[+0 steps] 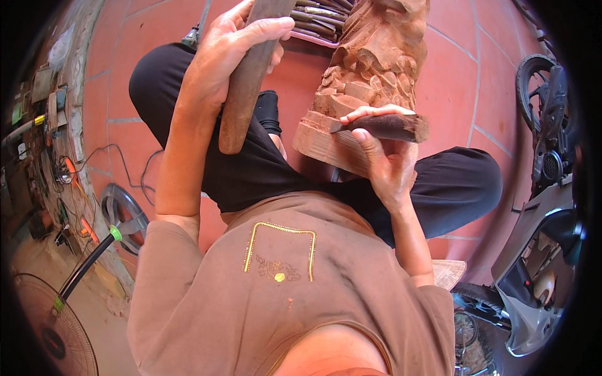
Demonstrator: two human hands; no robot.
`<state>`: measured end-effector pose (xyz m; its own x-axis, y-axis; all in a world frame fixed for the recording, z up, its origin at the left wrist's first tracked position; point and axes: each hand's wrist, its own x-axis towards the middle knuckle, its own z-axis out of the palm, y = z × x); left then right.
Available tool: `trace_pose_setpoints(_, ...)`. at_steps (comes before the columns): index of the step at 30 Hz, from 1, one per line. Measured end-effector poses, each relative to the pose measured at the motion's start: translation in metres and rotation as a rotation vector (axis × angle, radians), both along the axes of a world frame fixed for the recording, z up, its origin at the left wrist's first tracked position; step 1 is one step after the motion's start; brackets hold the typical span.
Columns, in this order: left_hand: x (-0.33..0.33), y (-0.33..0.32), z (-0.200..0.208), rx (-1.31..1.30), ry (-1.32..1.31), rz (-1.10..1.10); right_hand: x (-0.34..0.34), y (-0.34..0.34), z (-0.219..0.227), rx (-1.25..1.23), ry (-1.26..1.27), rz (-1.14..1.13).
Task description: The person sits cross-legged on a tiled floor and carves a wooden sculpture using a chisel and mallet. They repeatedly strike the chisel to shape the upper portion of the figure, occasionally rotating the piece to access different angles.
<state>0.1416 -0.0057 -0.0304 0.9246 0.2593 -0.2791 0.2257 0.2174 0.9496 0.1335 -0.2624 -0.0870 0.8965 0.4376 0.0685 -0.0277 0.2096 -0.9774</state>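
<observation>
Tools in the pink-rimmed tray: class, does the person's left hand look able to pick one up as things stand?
Probably not: the left hand is wrapped around a club, leaving no free grip. Otherwise, the visible tools in the tray seem close by and uncovered.

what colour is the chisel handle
The chisel handle is dark brown with a paler end, best seen in the head view.

A chisel (389,127) touches the reddish carving (375,70) (wooden club (246,91) apart).
</observation>
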Motion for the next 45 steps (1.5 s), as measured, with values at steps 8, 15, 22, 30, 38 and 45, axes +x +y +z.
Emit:
trace_pose_setpoints(8, 0.000, 0.002, 0.002, -0.038, 0.049, 0.011, 0.006, 0.015, 0.004, -0.330, -0.241, 0.103)
trace_pose_setpoints(15, 0.003, 0.001, 0.005, -0.079, 0.013, -0.022, 0.005, 0.017, -0.017, -0.391, -0.371, 0.103)
trace_pose_setpoints(22, -0.001, 0.002, 0.003, -0.059, 0.022, -0.024, 0.015, 0.011, 0.003, -0.130, 0.022, 0.037)
trace_pose_setpoints(30, -0.001, 0.002, 0.005, -0.072, 0.023, -0.016, 0.023, 0.019, 0.017, -0.518, -0.317, 0.214)
trace_pose_setpoints(38, 0.000, 0.010, -0.001, -0.088, 0.024, -0.050, 0.026, 0.030, -0.001, -0.534, -0.556, 0.252)
trace_pose_setpoints(45, -0.004, 0.011, -0.006, -0.100, -0.021, -0.036, 0.023, 0.021, 0.004, -0.368, -0.067, 0.089)
